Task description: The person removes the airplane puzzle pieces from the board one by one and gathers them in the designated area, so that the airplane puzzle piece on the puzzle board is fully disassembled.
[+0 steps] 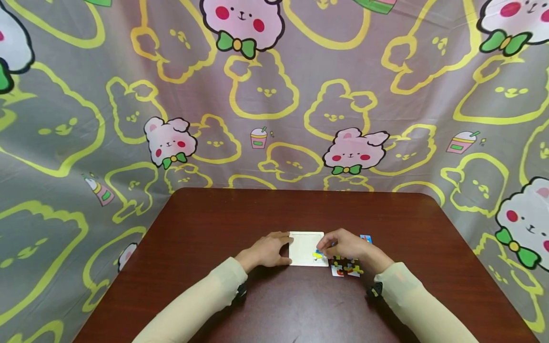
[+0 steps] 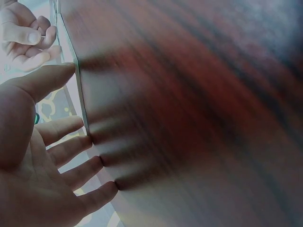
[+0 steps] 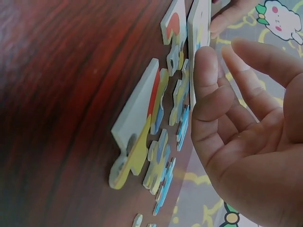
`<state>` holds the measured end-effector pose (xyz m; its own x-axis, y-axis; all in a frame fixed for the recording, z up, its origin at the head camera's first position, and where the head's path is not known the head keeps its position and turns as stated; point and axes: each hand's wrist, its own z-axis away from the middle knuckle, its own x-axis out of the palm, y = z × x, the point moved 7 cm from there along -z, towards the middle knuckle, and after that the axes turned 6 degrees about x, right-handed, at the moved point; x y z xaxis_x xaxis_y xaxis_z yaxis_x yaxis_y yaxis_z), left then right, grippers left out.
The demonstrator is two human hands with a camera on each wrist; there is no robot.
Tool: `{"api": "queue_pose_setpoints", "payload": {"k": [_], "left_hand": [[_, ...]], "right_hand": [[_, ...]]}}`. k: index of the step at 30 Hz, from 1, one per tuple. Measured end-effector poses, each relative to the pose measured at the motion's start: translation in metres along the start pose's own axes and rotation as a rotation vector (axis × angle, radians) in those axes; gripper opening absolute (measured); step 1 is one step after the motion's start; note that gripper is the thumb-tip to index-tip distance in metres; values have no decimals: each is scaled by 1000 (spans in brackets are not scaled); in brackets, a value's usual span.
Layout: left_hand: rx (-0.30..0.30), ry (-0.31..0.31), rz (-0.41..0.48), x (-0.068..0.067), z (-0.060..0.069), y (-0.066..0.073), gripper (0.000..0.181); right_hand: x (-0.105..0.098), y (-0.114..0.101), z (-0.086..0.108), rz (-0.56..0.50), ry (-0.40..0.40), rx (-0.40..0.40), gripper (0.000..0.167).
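Note:
A shallow cream puzzle tray (image 1: 302, 249) lies on the table. My left hand (image 1: 268, 250) braces its left side, thumb and fingers spread along the edge; the left wrist view shows those fingers (image 2: 71, 153) nearly straight. Inside the tray, toward the lower right, is a blue and yellow jigsaw piece (image 1: 318, 256). Over it hovers or rests my right hand (image 1: 345, 245), its fingertips close to the piece; contact is hard to tell. The right wrist view shows the right hand's fingers (image 3: 207, 71) loosely bent, with nothing visible between them and the thumb.
Several loose jigsaw pieces (image 1: 346, 267) lie right of the tray, partly under my right hand. Close up, one white, red and yellow piece (image 3: 137, 109) is nearest the right wrist camera. The brown table (image 1: 223, 214) ends at a patterned cloth backdrop (image 1: 274, 119).

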<state>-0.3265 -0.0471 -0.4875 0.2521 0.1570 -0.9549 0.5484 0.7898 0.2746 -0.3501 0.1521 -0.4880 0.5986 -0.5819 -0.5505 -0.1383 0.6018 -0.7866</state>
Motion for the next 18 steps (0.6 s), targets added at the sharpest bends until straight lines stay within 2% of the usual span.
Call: {"api": "queue_pose_setpoints", "payload": {"k": [13, 18], "left_hand": [[0, -3, -6, 0, -1, -1, 65], [-3, -4, -2, 1, -1, -1, 65]], "right_hand": [[3, 0, -4, -14, -23, -36, 19], [2, -3, -3, 5, -6, -57, 19]]}}
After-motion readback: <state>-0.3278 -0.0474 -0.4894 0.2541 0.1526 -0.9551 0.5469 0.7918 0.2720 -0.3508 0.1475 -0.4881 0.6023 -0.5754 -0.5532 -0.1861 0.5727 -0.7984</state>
